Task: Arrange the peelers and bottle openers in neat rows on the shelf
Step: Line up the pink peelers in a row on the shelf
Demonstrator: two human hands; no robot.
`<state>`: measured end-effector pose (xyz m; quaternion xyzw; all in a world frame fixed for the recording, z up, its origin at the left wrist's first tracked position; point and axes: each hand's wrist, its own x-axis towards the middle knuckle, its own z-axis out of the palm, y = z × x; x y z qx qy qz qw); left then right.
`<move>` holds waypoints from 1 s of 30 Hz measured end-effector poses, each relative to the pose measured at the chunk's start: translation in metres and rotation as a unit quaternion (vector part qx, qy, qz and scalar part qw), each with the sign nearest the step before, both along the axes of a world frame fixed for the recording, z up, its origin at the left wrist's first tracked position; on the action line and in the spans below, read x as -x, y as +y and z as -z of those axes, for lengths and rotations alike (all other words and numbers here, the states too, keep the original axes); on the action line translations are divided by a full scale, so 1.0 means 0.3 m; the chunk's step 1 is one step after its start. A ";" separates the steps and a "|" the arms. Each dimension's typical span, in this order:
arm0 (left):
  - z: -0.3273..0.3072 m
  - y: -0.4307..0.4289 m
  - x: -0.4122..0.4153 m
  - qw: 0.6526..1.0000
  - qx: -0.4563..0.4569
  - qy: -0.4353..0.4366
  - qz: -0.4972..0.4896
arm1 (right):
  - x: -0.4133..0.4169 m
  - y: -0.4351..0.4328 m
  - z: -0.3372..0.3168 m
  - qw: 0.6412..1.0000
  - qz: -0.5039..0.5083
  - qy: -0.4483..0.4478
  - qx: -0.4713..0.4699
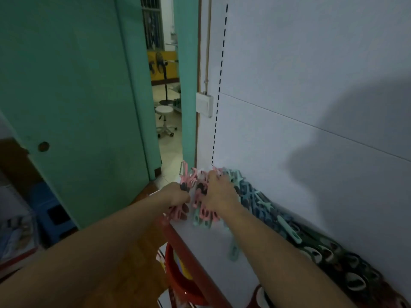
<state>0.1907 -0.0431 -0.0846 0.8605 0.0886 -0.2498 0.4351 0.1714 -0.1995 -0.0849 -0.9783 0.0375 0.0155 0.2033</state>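
Part sorted, with a pink tangle left at the far end of the shelf (200, 247).
Lined up along the back wall so far: a row (263, 202) of peelers and openers, blue-green at the far end, dark ones near right. Unsorted by the look of it: the pink pile (205, 213) at the far left corner, plus one loose teal piece (233, 252) lying apart on the bare shelf. Clutching pink handles with the left hand (178, 194), fingers curled tight round them. Reaching into the pile with the right hand (219, 192), fingertips buried, so cannot tell whether gripping. Below the shelf's near edge, a red basket (172, 274); something yellow and white inside, too dim to name.
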 end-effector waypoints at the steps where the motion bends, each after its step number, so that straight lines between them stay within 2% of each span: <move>1: -0.013 0.002 -0.019 1.000 -0.011 -0.002 0.006 | -0.008 0.022 0.016 0.998 0.018 0.003 0.057; 3: -0.038 0.011 -0.060 0.998 -0.057 -0.009 0.035 | -0.027 0.066 0.035 0.989 0.045 0.018 0.141; 4: -0.044 0.019 -0.081 0.995 -0.083 -0.017 0.050 | -0.040 0.083 0.042 0.987 0.052 0.018 0.153; 6: -0.044 0.039 -0.126 0.989 -0.121 -0.040 0.071 | -0.064 0.094 0.050 0.989 0.045 0.007 0.144; 8: -0.034 0.044 -0.170 0.989 -0.118 -0.050 0.079 | -0.081 0.078 0.049 0.995 0.025 0.002 0.092; 12: 0.005 0.030 -0.230 0.994 -0.057 -0.055 0.074 | -0.093 0.042 0.012 1.000 0.027 0.015 -0.004; 18: 0.106 -0.007 -0.295 0.995 0.067 -0.076 -0.003 | -0.104 0.029 0.014 0.995 0.087 0.030 -0.044; 22: 0.131 -0.018 -0.309 0.992 0.019 -0.111 0.063 | -0.109 0.011 0.029 0.974 0.144 0.041 -0.172; 25: 0.138 -0.018 -0.329 0.991 0.042 -0.101 0.072 | -0.104 0.005 0.036 0.964 0.171 0.018 -0.203; 30: 0.146 -0.007 -0.332 0.978 0.197 -0.061 0.024 | -0.085 -0.017 0.014 0.950 0.208 -0.011 -0.234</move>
